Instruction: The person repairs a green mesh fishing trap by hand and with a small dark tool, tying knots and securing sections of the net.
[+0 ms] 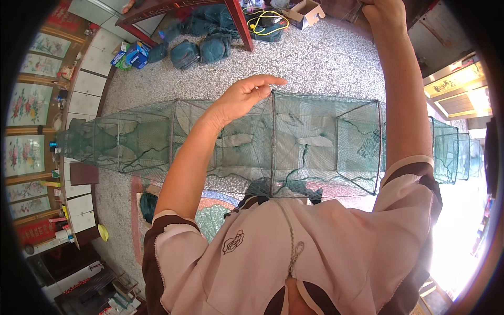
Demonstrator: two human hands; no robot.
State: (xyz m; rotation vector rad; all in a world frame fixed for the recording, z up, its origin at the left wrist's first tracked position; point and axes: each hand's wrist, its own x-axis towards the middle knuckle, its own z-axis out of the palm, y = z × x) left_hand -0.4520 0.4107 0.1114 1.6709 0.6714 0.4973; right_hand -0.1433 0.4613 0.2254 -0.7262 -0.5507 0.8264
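A long green mesh fish trap [304,118], folded out over thin dark square frames, stretches across the view in front of my body. At the top corner of its middle frame is my left hand [239,100]. Its thumb lies against that corner, the index finger reaches past it, and the other fingers curl in. My right hand [386,13] is raised high at the upper right and partly cut off by the picture's edge. Its fingers are bent together around something thin that I cannot make out. Dark green cords [303,157] hang inside the mesh.
Folded green nets [202,51] lie on the speckled floor [325,58] under a red wooden table [239,23]. Beside them are a blue box [137,54], a yellow cable [269,22] and an open cardboard box [304,13]. White cabinets [84,100] line the left wall.
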